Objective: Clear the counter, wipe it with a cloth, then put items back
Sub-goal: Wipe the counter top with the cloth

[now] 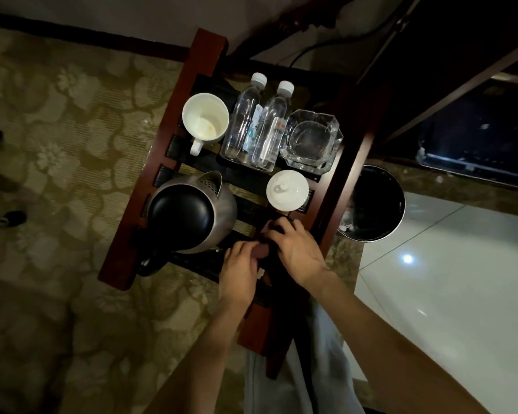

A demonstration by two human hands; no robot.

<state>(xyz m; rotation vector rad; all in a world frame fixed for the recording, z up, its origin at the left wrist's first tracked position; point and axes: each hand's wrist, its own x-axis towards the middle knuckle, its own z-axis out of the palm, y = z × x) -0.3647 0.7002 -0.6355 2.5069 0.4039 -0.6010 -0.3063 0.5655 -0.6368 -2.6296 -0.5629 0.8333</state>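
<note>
A dark wooden rack with slats serves as the counter. On it stand an open white mug, two clear water bottles, a glass ashtray, a lidded white cup and a steel kettle with a black lid. At the rack's near end both hands meet over a small dark object. My left hand pinches its reddish-brown end. My right hand curls over its dark top. What the object is stays unclear.
A round black bin stands right of the rack on pale tiles. Patterned carpet lies to the left, with a chair's castors at the far left. A dark cabinet and a cable sit behind.
</note>
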